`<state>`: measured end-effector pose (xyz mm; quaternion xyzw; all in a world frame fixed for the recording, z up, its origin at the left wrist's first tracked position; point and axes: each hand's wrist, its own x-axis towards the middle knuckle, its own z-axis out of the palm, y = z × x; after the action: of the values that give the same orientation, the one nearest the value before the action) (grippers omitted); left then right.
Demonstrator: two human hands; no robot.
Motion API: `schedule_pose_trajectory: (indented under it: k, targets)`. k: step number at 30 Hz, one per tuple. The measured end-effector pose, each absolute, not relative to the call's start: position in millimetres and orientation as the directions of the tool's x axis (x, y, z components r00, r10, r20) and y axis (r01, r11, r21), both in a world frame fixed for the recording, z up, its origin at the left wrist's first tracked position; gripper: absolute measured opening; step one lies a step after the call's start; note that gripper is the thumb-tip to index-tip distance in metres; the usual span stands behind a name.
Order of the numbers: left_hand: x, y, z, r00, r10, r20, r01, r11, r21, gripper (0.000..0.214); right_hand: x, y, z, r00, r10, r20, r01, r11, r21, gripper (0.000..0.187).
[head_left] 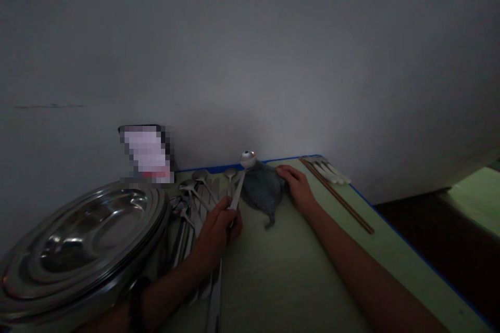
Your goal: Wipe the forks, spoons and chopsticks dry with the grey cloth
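Observation:
My left hand [219, 229] is closed round the handle of a shiny metal spoon [247, 160], its bowl raised and pointing away from me. The bowl is just in front of the far edge of a dark grey-green mesh cloth [262, 187], which lies bunched on the table with a narrow tail toward me. At the cloth's right side, my right hand [297, 187] has its fingers curled over the edge. Several metal spoons and other long-handled utensils [191, 192] lie beside and beneath my left forearm. A smaller spoon [230, 174] lies just left of the raised one.
Stacked metal plates or basins [156, 203] stand at the left. A screen device [146, 151], blurred out, leans on the wall [250, 62] behind. On the right lie brown chopsticks [339, 197] and several white-handled forks [328, 170]. The pale green table [281, 281] has a blue edge.

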<state>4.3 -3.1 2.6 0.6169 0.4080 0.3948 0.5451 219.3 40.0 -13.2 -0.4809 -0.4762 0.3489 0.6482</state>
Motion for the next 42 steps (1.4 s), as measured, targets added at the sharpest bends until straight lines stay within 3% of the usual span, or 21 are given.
schedule_pose_trajectory:
  k: [6, 13, 19, 22, 24, 28, 30, 37, 42]
  targets:
    - [3.7, -4.3, 1.7, 0.371, 0.928, 0.039, 0.071, -0.07, 0.995, 0.021, 226.1, 44.8, -13.6, 0.333, 0.937, 0.102, -0.429, 0.247, -0.869, 0.011]
    - [6.4, -8.5, 15.0, 0.461, 0.887, 0.031, 0.261, -0.169, 0.95, 0.025, 228.6, 41.9, -7.0, 0.391, 0.919, 0.058, -0.568, 0.29, -0.77, 0.012]
    - [8.5, -14.2, 21.8, 0.557, 0.831, -0.014, 0.386, -0.244, 0.889, 0.019, 224.5, 36.0, -3.3, 0.178, 0.981, 0.078, -0.455, 0.152, -0.878, 0.02]
    - [8.4, -14.6, 20.2, 0.577, 0.816, -0.015, 0.419, -0.281, 0.863, 0.019, 222.5, 39.2, -8.3, 0.19, 0.979, 0.076, -0.421, 0.151, -0.894, 0.023]
    - [8.1, -14.2, 18.5, 0.59, 0.807, -0.008, 0.436, -0.31, 0.845, 0.019, 220.5, 41.1, -12.3, 0.255, 0.962, 0.103, -0.319, 0.184, -0.93, 0.02]
    - [7.5, -14.3, 16.4, 0.61, 0.792, 0.009, 0.454, -0.359, 0.815, 0.021, 214.5, 39.7, -14.7, 0.245, 0.943, 0.226, -0.013, 0.236, -0.972, 0.045]
    - [7.1, -15.1, 16.2, 0.619, 0.786, 0.016, 0.457, -0.376, 0.806, 0.022, 212.6, 37.3, -12.6, 0.203, 0.948, 0.246, 0.054, 0.24, -0.969, 0.052]
    - [4.7, -20.1, 17.6, 0.672, 0.74, 0.026, 0.483, -0.464, 0.743, 0.021, 221.2, 34.1, -9.9, 0.032, 0.986, 0.163, -0.015, 0.163, -0.986, 0.039]
    - [5.0, -19.8, 16.5, 0.663, 0.748, 0.028, 0.466, -0.442, 0.767, 0.02, 224.0, 36.1, -15.1, 0.024, 0.988, 0.149, -0.012, 0.15, -0.989, 0.03]
